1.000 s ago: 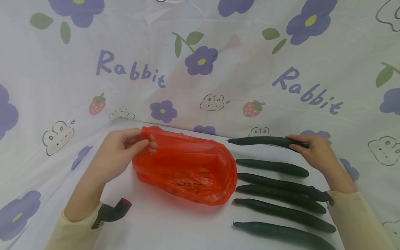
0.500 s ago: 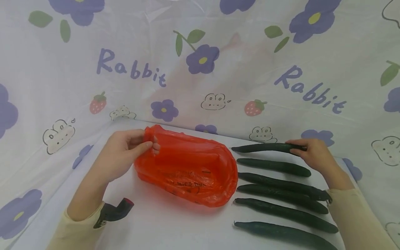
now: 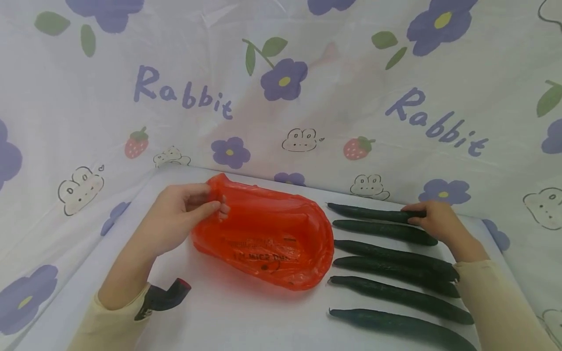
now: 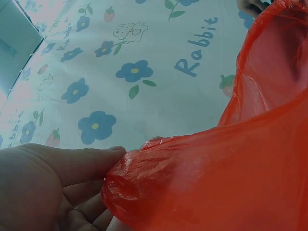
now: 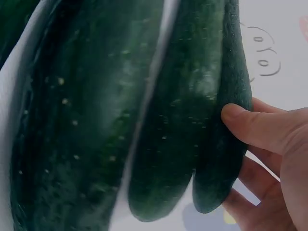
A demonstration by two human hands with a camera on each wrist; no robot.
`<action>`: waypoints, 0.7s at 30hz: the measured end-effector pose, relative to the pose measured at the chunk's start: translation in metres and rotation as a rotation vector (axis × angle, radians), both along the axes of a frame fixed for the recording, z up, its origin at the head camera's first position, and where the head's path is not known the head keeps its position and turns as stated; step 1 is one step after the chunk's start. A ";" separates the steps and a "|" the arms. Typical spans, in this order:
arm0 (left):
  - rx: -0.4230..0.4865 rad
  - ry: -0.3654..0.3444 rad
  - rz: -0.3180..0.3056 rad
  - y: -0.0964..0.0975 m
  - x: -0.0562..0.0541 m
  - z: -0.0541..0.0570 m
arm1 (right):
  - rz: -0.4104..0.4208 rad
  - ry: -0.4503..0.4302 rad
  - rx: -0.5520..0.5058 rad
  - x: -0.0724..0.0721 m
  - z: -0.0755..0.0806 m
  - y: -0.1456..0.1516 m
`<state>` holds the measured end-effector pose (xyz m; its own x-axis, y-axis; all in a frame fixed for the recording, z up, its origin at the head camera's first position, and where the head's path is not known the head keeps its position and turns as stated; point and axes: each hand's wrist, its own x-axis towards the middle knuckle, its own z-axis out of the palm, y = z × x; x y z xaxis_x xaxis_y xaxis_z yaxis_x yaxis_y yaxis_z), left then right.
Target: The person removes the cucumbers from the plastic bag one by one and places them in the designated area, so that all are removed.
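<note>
My left hand [image 3: 186,217] pinches the gathered left end of a red plastic bag [image 3: 268,234], thumb on one side and fingers behind it. The bag is see-through, with dark print low on its side, and its rounded end faces right. At the back right, my right hand [image 3: 432,222] grips the thick right end of a dark green cucumber [image 3: 369,211]. In the right wrist view the thumb lies along that cucumber [image 5: 236,62], with the fingers on its far side. A neighbouring cucumber [image 5: 168,144] lies right beside it.
Several more cucumbers [image 3: 395,292] lie in a row on the white table [image 3: 210,312], their left tips near the bag. Behind the table hangs a white cloth [image 3: 325,87] printed with flowers and rabbits. A dark wrist camera [image 3: 167,296] sticks out from the left sleeve.
My right hand has lowered the cucumber toward the row, to a place behind the others. The left hand and the bag's gathered end have shifted slightly right.
</note>
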<state>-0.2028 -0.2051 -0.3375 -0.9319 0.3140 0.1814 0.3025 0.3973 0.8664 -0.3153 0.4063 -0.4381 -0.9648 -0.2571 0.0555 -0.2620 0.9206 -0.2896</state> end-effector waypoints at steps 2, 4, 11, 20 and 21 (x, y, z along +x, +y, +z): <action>0.006 0.005 -0.011 0.001 0.000 -0.001 | 0.000 -0.018 0.005 0.001 -0.003 0.002; 0.014 0.007 -0.020 0.003 0.000 -0.001 | 0.002 -0.033 0.008 0.004 -0.006 0.004; 0.000 -0.001 -0.028 0.006 0.001 0.000 | -0.007 -0.045 0.032 0.009 -0.011 0.009; -0.012 -0.012 -0.010 0.009 0.005 -0.003 | 0.003 0.003 0.009 0.019 -0.001 0.012; -0.026 -0.010 0.005 0.008 0.007 -0.003 | -0.007 0.015 0.000 0.022 0.002 0.011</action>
<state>-0.1963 -0.1968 -0.3401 -0.9350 0.3142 0.1644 0.2925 0.4211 0.8586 -0.2930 0.4178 -0.4364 -0.9656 -0.2503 0.0699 -0.2598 0.9223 -0.2862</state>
